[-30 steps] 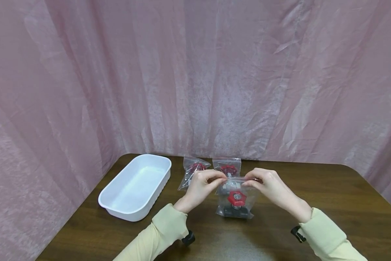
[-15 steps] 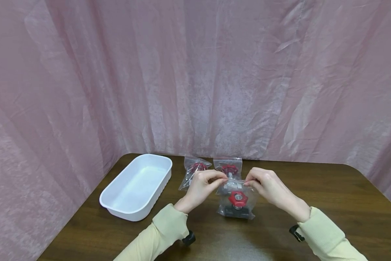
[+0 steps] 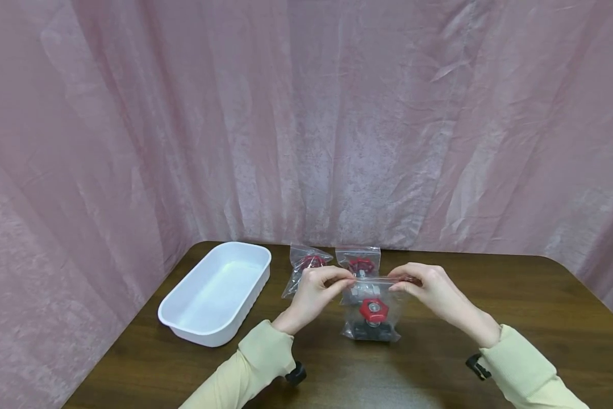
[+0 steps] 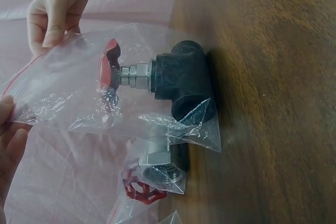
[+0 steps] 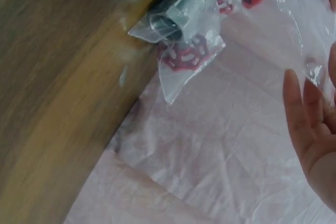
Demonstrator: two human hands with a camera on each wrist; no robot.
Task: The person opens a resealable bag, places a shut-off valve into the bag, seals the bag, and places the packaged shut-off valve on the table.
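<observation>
A clear zip bag (image 4: 73,93) with a red line along its mouth stands on the table. Inside it is a valve with a red handwheel (image 3: 374,310) and a black body (image 4: 184,82). My left hand (image 3: 313,292) pinches the bag's top edge on the left between thumb and forefinger. At the other end of the same edge, the thumb and fingers of my right hand (image 3: 429,289) pinch the film. Behind stand two more bagged valves with red handwheels, one bag (image 3: 357,255) directly at the back and one bag (image 3: 296,278) to its left, partly covered by my left hand.
On the left of the brown wooden table (image 3: 516,307) is a white plastic tray (image 3: 240,304) with nothing in it. A pink curtain (image 3: 306,125) hangs behind the table's far edge.
My right hand shifts slightly left along the bag's top edge, then back out to the right. The left hand keeps its pinch almost in place, and the bag stays standing.
</observation>
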